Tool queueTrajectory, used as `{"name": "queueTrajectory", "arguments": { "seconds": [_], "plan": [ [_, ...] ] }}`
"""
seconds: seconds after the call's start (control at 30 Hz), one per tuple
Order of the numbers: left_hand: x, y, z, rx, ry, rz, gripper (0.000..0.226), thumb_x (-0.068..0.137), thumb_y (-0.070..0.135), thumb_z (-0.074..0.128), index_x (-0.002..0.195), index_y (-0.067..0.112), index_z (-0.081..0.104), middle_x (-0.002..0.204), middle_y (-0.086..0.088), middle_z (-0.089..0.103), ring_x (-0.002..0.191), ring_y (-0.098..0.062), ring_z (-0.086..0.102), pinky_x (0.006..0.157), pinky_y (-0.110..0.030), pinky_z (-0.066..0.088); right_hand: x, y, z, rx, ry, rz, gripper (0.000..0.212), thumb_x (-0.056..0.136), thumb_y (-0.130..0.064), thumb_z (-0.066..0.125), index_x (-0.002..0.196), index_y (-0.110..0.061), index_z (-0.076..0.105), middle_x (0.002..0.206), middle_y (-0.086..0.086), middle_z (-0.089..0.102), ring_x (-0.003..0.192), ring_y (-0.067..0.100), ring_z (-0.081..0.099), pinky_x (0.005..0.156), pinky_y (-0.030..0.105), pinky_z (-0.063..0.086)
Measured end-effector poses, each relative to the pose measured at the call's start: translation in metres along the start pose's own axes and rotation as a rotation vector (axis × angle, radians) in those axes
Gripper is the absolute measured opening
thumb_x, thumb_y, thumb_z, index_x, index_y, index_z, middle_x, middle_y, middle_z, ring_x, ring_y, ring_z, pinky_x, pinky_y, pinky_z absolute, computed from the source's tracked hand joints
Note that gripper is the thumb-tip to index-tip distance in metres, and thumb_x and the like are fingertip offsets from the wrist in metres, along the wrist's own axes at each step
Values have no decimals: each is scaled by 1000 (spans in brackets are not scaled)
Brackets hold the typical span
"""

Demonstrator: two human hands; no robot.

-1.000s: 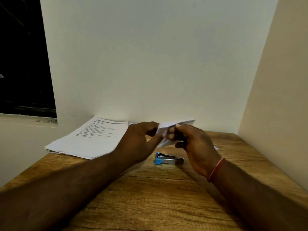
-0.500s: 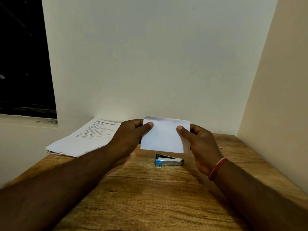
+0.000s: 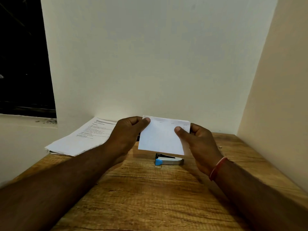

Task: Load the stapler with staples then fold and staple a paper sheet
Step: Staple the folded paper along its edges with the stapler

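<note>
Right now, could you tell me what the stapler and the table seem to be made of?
Stapler: apparently shiny metal body, judging by its silvery sheen, with a blue, probably plastic end. Table: wood or wood-look laminate, matte, showing brown grain lines.

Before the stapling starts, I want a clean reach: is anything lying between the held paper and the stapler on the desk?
Nothing visible. The folded paper, held at its sides by the left hand and right hand, hangs just above and behind the stapler. The paper stack lies off to the left.

One head-worn view looks forward and slightly down, close over the wooden table (image 3: 150,197). It faces the corner walls (image 3: 150,64).
</note>
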State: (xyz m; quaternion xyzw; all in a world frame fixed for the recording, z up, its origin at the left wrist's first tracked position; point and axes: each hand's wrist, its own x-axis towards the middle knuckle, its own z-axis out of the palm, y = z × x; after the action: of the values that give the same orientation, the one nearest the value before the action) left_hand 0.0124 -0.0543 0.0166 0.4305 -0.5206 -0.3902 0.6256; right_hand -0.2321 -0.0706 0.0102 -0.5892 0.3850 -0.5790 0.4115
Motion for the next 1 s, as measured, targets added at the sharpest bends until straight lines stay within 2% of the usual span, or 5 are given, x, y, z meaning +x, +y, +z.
{"name": "queueTrajectory", "arguments": {
  "seconds": [0.17, 0.3, 0.57, 0.9, 1.0],
  "plan": [
    [-1, -5, 0, 65, -78, 77, 29, 100, 31, 86, 73, 21, 78, 91, -10, 84, 96, -28, 84, 91, -43, 69, -4, -4, 1, 106, -32, 47, 37, 81, -28, 99, 114, -20, 83, 105, 2, 88, 95, 24, 85, 78, 46, 71],
    [-7, -4, 1, 87, -137, 95, 21, 92, 29, 94, 84, 15, 80, 96, -8, 88, 96, -23, 87, 78, -30, 69, -5, -8, -2, 127, -37, 13, 46, 74, -18, 103, 115, -19, 82, 102, 1, 87, 88, 18, 84, 65, 34, 68],
    [-13, 0, 4, 183, -170, 26, 16, 92, 41, 92, 97, 26, 90, 103, 0, 89, 96, -19, 86, 74, -28, 66, -9, -5, 3, -102, -101, -79, 45, 68, -25, 107, 104, -34, 82, 101, -15, 83, 93, 4, 79, 73, 30, 69],
    [-17, 3, 2, 256, -172, 69, 37, 78, 54, 100, 93, 22, 89, 99, 2, 89, 90, -17, 87, 70, -24, 66, -12, -10, 7, -128, -110, -26, 13, 95, -50, 83, 96, -38, 86, 96, -7, 87, 86, 11, 82, 67, 26, 66],
    [-15, 2, -1, 250, -137, 85, 43, 74, 59, 100, 90, 21, 87, 97, 1, 89, 89, -16, 86, 69, -22, 63, -15, -14, 9, -47, -84, 27, 24, 104, -48, 73, 93, -33, 88, 92, -2, 87, 75, 10, 82, 60, 23, 63]
  ]
}}
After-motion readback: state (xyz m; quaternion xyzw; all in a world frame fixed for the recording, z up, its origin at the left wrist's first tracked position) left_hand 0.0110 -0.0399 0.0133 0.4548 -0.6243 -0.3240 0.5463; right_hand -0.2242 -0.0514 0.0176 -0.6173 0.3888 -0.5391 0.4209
